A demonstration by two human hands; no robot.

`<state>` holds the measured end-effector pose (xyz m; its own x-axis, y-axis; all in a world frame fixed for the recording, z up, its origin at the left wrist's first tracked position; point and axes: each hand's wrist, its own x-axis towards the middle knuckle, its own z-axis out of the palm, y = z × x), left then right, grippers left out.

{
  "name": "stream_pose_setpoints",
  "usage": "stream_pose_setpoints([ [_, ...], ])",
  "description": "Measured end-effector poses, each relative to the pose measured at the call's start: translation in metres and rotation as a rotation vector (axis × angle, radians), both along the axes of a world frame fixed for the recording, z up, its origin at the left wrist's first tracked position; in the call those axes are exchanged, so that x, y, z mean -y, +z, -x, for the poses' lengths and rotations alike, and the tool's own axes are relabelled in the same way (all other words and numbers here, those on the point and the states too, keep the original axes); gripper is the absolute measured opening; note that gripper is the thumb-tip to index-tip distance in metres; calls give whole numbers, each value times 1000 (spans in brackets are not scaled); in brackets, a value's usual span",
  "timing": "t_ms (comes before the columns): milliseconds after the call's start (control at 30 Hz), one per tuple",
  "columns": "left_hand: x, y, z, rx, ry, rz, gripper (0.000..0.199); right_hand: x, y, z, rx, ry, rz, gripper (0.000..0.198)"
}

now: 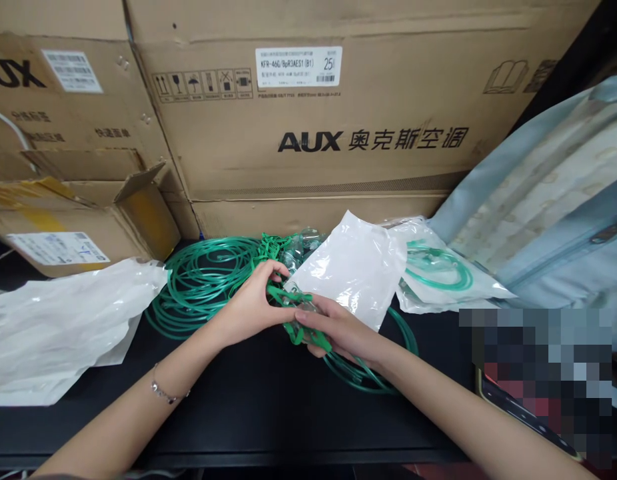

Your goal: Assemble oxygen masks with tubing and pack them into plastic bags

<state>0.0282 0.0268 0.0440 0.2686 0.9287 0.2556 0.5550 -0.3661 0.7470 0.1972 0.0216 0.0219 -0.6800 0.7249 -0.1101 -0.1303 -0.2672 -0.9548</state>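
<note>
Both hands meet over the black table around a clear plastic oxygen mask with a green elastic strap (296, 333). My left hand (251, 303) curves round the strap on the left side, thumb toward the other hand. My right hand (341, 327) grips the mask from the right, its fingers partly hiding it. Green tubing (358, 380) runs in loops beneath the right wrist. Just behind the hands lies a white plastic bag (361, 260). Beyond my left hand, a heap of clear masks with green straps (271, 247) adjoins a large coil of green tubing (198, 283).
Large cardboard boxes (378, 93) form a wall behind the table (228, 407). White plastic bags (63, 327) lie at left below an opened carton (73, 227). A bagged tubing set (443, 270) and a light-blue fabric bag (538, 193) are at right, near a phone (523, 413).
</note>
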Motion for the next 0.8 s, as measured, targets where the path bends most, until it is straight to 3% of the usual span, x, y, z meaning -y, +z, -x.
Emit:
stream_pose_setpoints([
  [133,0,-2,-1,84,-52,201,44,-1,1,-2,15,5,-24,26],
  [300,6,-1,-5,161,116,42,37,-7,-2,-6,94,-78,-33,26],
  [400,9,3,-6,260,28,51,23,-8,-3,-6,148,-124,-13,26],
  [500,10,3,-5,199,-36,-23,14,-6,0,-6,100,-147,33,26],
  [633,5,-4,-6,126,14,-142,6,-2,3,-4,49,-169,41,29],
  [700,4,-6,-8,224,67,-61,8,-1,2,-2,37,-181,25,29],
  [800,2,-6,-9,436,84,290,27,0,1,-2,56,-130,-50,32],
])
